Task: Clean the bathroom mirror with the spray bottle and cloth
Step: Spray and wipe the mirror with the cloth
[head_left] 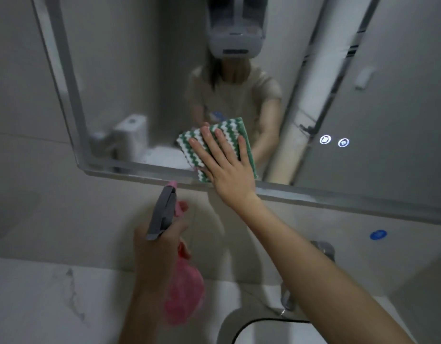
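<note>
Faucet (321, 252) behind forearm, sink (229, 328) below

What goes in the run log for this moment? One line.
right hand: presses cloth flat on mirror, lower edge | left hand: grips spray bottle over sink

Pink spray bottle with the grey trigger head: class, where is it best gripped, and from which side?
Grip the pink spray bottle with the grey trigger head round its narrow neck, coming from behind, opposite the nozzle, as the left hand does. The neck is slimmer than the bulging body, which probably leaves a finger free for the trigger.
</note>
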The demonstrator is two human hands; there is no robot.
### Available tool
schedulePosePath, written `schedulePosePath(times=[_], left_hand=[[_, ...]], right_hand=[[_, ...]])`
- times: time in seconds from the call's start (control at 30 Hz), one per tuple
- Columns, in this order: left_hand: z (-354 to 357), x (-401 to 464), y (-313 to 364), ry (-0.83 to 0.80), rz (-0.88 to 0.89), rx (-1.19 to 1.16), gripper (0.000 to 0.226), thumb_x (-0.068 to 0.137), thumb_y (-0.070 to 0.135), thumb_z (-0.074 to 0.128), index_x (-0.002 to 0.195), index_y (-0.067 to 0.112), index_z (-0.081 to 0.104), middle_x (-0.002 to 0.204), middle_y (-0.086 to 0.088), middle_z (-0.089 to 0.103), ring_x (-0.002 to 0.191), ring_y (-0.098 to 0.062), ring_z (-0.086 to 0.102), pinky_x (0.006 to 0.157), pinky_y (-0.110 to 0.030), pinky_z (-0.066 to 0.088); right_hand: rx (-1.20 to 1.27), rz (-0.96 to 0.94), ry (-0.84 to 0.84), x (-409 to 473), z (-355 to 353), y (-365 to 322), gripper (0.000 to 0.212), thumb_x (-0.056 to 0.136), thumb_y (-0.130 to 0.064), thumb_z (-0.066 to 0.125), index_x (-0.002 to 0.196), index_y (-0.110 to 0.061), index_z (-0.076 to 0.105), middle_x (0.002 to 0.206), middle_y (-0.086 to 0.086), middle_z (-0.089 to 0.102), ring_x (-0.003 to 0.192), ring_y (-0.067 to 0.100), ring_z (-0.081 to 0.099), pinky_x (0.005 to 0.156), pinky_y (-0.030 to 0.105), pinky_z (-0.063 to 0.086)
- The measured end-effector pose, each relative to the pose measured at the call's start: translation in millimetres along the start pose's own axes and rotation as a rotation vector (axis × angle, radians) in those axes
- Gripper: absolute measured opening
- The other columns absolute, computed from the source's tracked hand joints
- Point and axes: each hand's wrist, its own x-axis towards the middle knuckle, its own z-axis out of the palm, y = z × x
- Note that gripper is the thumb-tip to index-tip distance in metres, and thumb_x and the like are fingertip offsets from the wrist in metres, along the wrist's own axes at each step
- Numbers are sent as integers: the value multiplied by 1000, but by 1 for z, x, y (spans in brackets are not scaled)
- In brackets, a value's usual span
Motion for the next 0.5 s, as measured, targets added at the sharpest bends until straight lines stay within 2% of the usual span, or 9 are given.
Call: schedulePosePath(times=[0.07,0.13,0.17,0.23,0.33,0.4,0.5], left_hand=[[17,-10,6,-44,34,-13,16,70,4,69,77,-10,64,42,-13,46,32,-19,42,36,-23,36],[39,-22,11,-73,81,-8,9,74,-1,69,80,5,71,51,-17,49,33,-18,42,35,-24,38],[51,-30,12,-78,103,-10,18,77,-6,66,81,11,72,55,-17,51,32,-16,42,35,-24,38],[80,-45,10,-96,124,-15,24,78,-12,62,82,11,71,54,-17,51,31,-13,41,33,-23,38],[127,-70,2,-68,94,-34,19,79,-11,61,76,8,66,42,-9,44,32,-17,42,32,-22,37],[161,-87,1,-19,103,-32,17,79,-7,62,70,7,64,47,-17,41,39,-22,41,33,-20,36],[220,-114,7,-30,109,-50,24,79,-7,60,68,14,66,46,-16,43,39,-21,42,35,-21,36]], right_hand=[[-16,22,-15,-28,-1,25,62,97,-32,53,151,-30,23,159,-3,20,147,16,1,119,46,3],[-26,31,-35,-57,-3,54,69,93,-32,61,151,-29,24,159,-2,12,148,17,3,119,46,4],[-24,39,-42,-71,-4,69,72,90,-31,65,151,-29,26,159,-2,11,148,18,4,119,47,5],[-21,49,-55,-100,-6,101,74,87,-32,68,150,-28,30,158,-1,13,148,18,5,119,47,5],[12,39,-60,-149,-10,154,71,89,-35,65,150,-29,30,158,-2,13,148,17,5,119,46,3],[46,51,-37,-181,-13,193,61,94,-34,60,149,-29,33,158,-2,19,147,17,14,119,46,9],[46,50,1,-220,-26,255,52,98,-32,54,148,-27,37,155,0,30,144,18,26,117,47,20]])
